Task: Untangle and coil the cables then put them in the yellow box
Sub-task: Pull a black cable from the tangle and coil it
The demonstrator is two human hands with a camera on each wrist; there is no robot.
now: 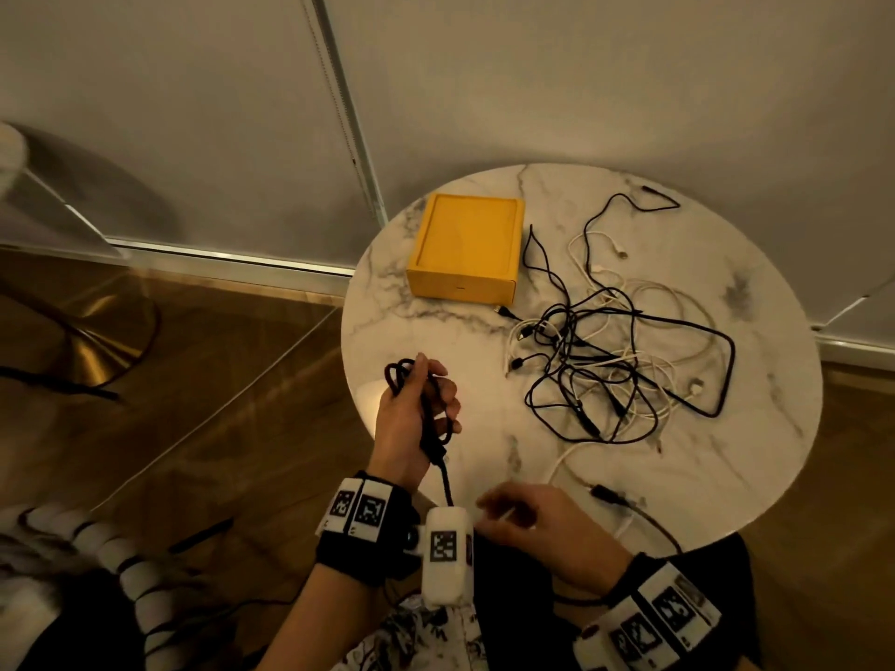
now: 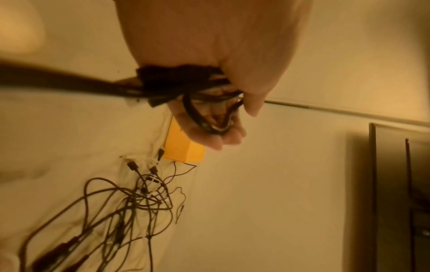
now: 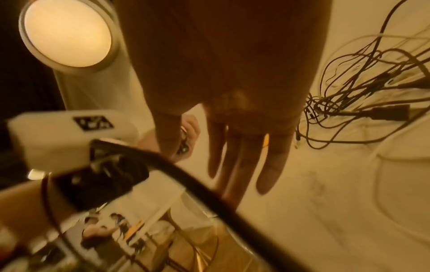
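Note:
My left hand (image 1: 416, 409) grips a coiled black braided cable (image 1: 428, 418) over the table's near left edge; its loops (image 2: 209, 117) lie across the curled fingers, and a loose end hangs toward my wrist. My right hand (image 1: 537, 520) hovers near the front edge with straight fingers (image 3: 244, 162), holding nothing. A tangle of black and white cables (image 1: 615, 360) lies on the right half of the table, also seen as a cable tangle (image 2: 130, 202) from the left wrist. The yellow box (image 1: 467, 249) sits closed at the back left.
The round marble table (image 1: 436, 326) stands against a pale wall. A black plug (image 1: 608, 494) with its lead lies at the front edge near my right hand. Wood floor and a brass stool base (image 1: 92, 341) are to the left.

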